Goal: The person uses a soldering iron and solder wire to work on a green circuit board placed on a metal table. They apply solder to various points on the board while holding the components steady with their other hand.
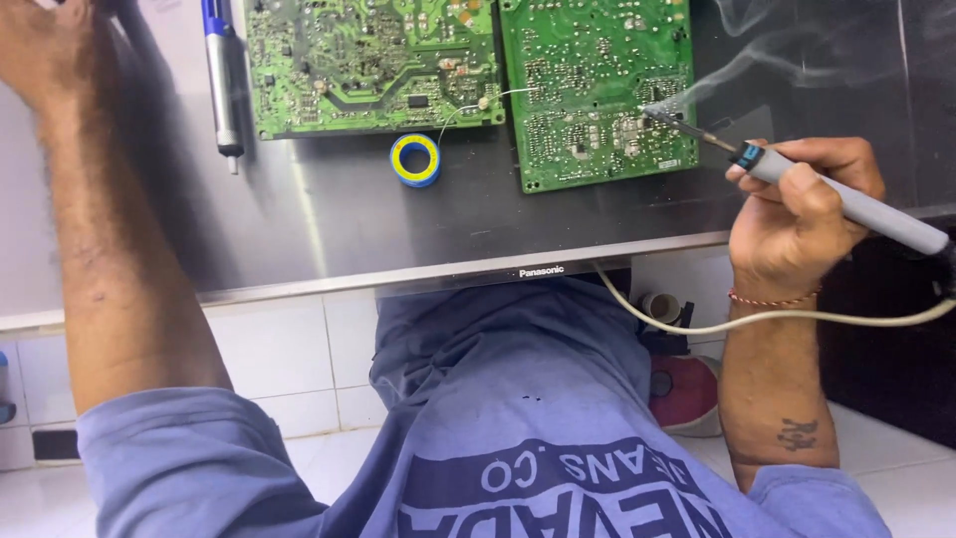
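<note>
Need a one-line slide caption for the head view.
Right hand holds a smoking soldering iron tip to the right green circuit board; left hand reaches away.

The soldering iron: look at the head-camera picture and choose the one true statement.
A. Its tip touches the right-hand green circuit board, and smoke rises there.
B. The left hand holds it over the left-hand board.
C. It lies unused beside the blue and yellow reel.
A: the right hand holds the soldering iron, its tip on the right-hand circuit board, with smoke rising from that spot.
</note>
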